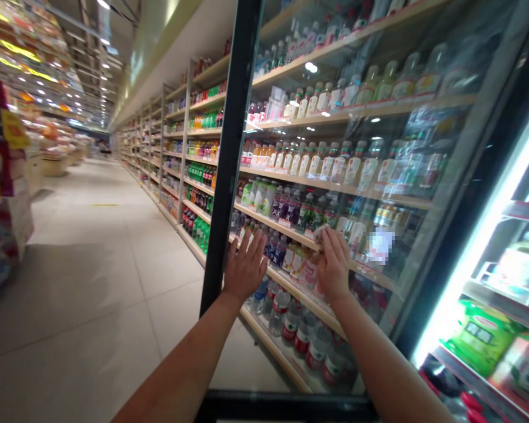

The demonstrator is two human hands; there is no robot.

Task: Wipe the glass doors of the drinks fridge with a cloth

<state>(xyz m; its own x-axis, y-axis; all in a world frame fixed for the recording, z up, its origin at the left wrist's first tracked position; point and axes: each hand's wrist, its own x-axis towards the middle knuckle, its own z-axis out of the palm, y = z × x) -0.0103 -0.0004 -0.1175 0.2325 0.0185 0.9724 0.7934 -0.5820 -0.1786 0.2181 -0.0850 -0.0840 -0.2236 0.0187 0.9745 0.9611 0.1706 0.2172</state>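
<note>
A glass door (291, 358) with a black frame (223, 200) stands in front of me, and shelves of bottles show through it. My left hand (245, 265) lies with fingers stretched against the glass, close to the frame's left upright. To the right of it, my right hand (334, 263) is pressed on the glass with its fingers together. A small whitish cloth (321, 232), crumpled, pokes out beneath those fingertips; most of it is hidden by the hand.
At the right, a lit cooler holds a green bag (480, 335) and other packs on its racks. Long drink shelves (198, 158) run away at the left along a tiled aisle (101, 282). Stacked goods (4, 135) line the aisle's far left side.
</note>
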